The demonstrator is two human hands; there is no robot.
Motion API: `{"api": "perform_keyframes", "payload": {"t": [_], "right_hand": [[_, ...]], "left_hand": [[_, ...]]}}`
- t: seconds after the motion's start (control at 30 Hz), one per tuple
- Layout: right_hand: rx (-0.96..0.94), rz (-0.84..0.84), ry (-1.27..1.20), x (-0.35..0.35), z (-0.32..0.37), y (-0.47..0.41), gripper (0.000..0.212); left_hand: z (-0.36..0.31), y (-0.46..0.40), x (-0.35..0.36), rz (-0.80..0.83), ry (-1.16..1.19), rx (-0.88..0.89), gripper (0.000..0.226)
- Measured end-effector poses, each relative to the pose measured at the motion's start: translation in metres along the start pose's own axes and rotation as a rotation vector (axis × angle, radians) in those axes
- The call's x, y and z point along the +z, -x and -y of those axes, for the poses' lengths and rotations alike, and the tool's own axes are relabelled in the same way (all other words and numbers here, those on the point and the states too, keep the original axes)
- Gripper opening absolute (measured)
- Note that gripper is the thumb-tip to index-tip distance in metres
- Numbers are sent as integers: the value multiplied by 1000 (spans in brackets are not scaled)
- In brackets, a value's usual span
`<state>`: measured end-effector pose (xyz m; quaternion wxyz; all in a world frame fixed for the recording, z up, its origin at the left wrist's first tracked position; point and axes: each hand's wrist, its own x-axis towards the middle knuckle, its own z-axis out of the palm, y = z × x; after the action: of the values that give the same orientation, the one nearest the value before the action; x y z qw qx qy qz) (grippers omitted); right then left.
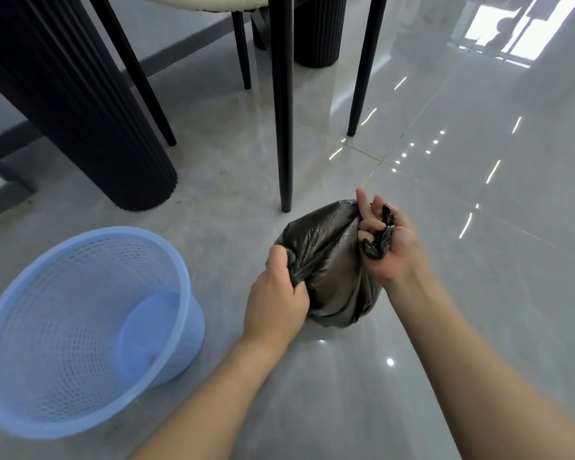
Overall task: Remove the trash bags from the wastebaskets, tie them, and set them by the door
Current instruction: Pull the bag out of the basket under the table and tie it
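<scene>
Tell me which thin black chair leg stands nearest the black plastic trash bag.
The tall front leg, ending just behind the black plastic trash bag; the others stand farther back.

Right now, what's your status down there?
Left hand and right hand grip black trash bag ends. Bag out, untied. Chair leg close behind.

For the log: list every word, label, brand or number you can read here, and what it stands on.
None can be read. The black trash bag, held by the left hand and right hand, shows no print; nor do the blue wastebasket, the chair legs or the floor.
</scene>
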<state>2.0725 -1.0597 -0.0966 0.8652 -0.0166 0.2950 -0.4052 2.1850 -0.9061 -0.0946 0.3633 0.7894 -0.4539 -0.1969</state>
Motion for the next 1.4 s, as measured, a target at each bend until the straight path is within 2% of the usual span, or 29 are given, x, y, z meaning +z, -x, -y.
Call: {"api": "perform_keyframes", "payload": {"t": [0.13,0.3,0.33,0.4,0.47,0.53,0.6,0.7,0.77,0.87,0.93,1.03,1.07,1.17,1.23,1.3,1.33,1.4], "right_hand": [[-53,-67,-9,-5,3,0,17],[-78,-44,-19,-4,-6,-1,33],[-73,-23,-27,-2,-8,-1,35],[-57,31,-54,2,-9,1,37],[-22,121,-94,6,-7,4,38],[-7,186,-97,9,-6,8,34],[-32,191,-86,12,-3,10,27],[-70,164,-106,12,1,9,21],[-94,140,-127,13,3,7,22],[-142,129,-126,17,10,4,21],[-150,127,-68,19,12,3,21],[-106,107,78,17,0,3,26],[-96,102,116,15,-4,2,27],[-137,49,231,11,-10,1,30],[-199,0,278,11,-12,1,32],[-252,-31,285,14,-13,3,33],[-276,-43,281,15,-13,3,33],[-315,-74,256,19,-14,3,35]], "left_hand": [[-8,5,-3,246,-345,18,30],[-12,-1,-5,516,-842,-230,71],[-11,-6,-3,568,-941,-263,70],[-8,-20,-1,696,-1094,-274,47],[-10,-35,-4,811,-1153,-306,37],[-10,-52,-13,771,-1100,-358,39],[-13,-67,-29,499,-929,-365,35],[-19,-76,-50,20,-659,-150,18],[-21,-67,-55,-85,-568,13,4],[-23,-36,-43,61,-778,142,30],[-24,-11,-27,230,-911,161,46],[-25,18,-12,424,-999,143,56],[-25,20,-11,465,-1043,129,56],[-23,5,-15,560,-1199,91,33],[-23,-14,-26,562,-1206,4,30],[-22,-36,-38,504,-1040,-158,29],[-19,-47,-41,439,-863,-276,28],[-16,-61,-44,301,-309,-527,21]]}}
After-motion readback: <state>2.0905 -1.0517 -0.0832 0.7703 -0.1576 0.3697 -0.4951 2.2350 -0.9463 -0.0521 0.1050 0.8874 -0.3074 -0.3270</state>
